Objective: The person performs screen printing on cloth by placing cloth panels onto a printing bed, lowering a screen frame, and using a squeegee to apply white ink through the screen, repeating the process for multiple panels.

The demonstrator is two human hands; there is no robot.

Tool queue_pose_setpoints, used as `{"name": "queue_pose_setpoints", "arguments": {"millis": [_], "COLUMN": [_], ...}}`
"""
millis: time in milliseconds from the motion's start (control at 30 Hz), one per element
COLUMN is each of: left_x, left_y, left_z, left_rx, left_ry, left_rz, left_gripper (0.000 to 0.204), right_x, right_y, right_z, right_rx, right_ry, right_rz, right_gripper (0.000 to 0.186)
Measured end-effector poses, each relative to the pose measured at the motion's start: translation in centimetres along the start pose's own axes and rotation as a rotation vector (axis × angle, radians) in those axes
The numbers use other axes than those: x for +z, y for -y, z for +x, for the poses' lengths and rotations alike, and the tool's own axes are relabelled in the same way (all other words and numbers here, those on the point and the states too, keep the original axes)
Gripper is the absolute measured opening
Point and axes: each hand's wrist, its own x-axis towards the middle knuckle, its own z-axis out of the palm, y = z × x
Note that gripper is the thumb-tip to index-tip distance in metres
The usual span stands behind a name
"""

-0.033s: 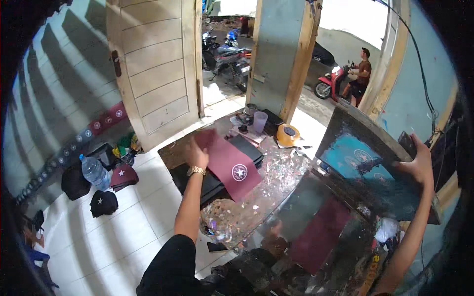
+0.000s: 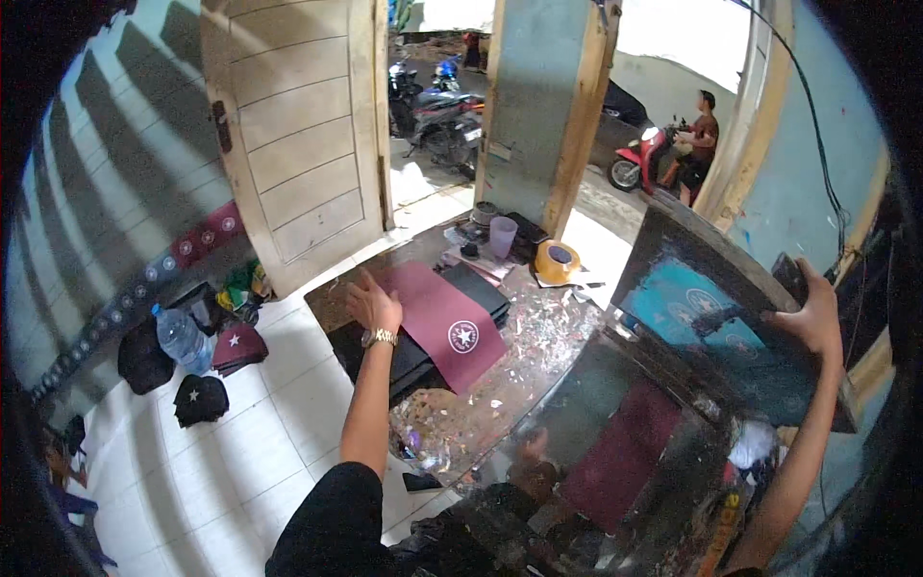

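A maroon fabric piece (image 2: 437, 313) with a white star-in-circle print lies across a stack of black pieces (image 2: 478, 288) on the worktop. Just at its left edge is my left hand (image 2: 375, 306), fingers spread and holding nothing. On the right, my right hand (image 2: 815, 313) grips the outer edge of a raised screen-printing frame (image 2: 663, 255), beside a dark block on the rim. The frame stands tilted up, with teal mesh and star emblems on its face. Below it, a second maroon piece (image 2: 625, 452), with no print visible, lies on the dark glossy print table (image 2: 567, 423).
Behind the stack stand a translucent cup (image 2: 503, 237) and a yellow tape roll (image 2: 557, 262). On the floor at left are a water bottle (image 2: 181, 338), a maroon cap (image 2: 240, 344) and black caps (image 2: 201, 399). Outside, a person sits on a red scooter (image 2: 642, 159).
My left hand has let go of the maroon piece and spread its fingers, moving slightly left. The piece now lies flatter over the stack. My right hand keeps hold of the raised frame.
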Motion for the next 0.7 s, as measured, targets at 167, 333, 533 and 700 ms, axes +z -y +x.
{"name": "queue_pose_setpoints", "arguments": {"millis": [167,333,533,700], "left_x": [-2.6,-4.3,-5.4,-5.4], "left_y": [-11.0,-15.3,-16.7,-16.3], "left_z": [-12.6,-27.4,-29.6,-29.6], "left_rx": [0.717,1.361,1.613,1.619], "left_ry": [0.605,1.203,1.114,1.110], "left_rz": [-0.672,-0.801,-0.504,-0.452], "left_gripper": [0.087,0.094,0.102,0.102], "right_x": [-1.3,0.7,-1.2,-1.2], "right_y": [-1.9,1.1,-0.5,-0.2], "right_z": [-1.7,-1.3,-0.4,0.1], "right_rx": [-0.051,-0.209,-0.119,-0.112], "right_ry": [-0.020,-0.051,0.055,0.071], "right_rz": [-0.139,-0.136,-0.250,-0.185], "right_gripper": [0.111,0.102,0.123,0.125]}}
